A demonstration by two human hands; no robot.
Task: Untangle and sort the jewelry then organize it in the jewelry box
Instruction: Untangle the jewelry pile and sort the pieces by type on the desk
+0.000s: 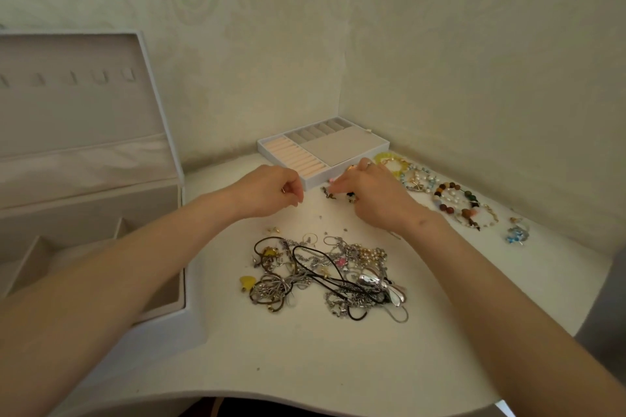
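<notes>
Bare white tabletop [305, 359], lower centre: I see open passage. Tangled heap of silver chains and dark cords [325, 278] blocks mid-frame. Open white jewelry box [101, 213] walls the left. Row of beaded bracelets [450, 200] lines the right. White divided tray [313, 182] closes upper centre.

A single wide-angle view looks from the person's head forward and down onto the white tabletop [338, 366]. It sits close: the left forearm [118, 264] and right forearm [491, 298] enter from the lower corners. The wall corner [340, 78] fills the top, and the left edge cuts the open jewelry box [84, 112].
</notes>
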